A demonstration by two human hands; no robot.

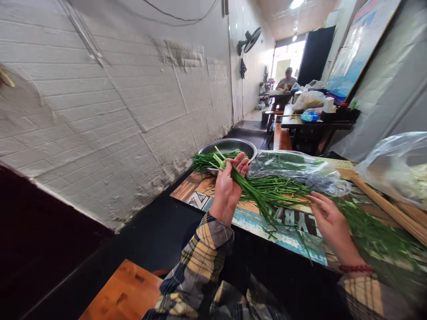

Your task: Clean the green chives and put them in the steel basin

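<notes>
My left hand (228, 189) is closed around a small bunch of garlic chives (248, 191), its pale stem ends pointing up and its green leaves trailing down to the right. My right hand (330, 220), a red bracelet at its wrist, has its fingers stretched out beside the chive pile (283, 184) on the table and appears to hold nothing. Just behind my left hand stands a wide metal bowl (245, 144) with more chives (207, 161) lying across its near left rim. Loose greens (376, 231) spread to the right of my right hand, partly blurred.
A clear plastic bag (283, 160) with greens inside lies behind the pile. Wooden sticks (387, 204) and another plastic bag (396, 164) are at the right. A wooden stool (122, 293) stands lower left. Further back, a person (287, 82) sits beyond a cluttered table (320, 122).
</notes>
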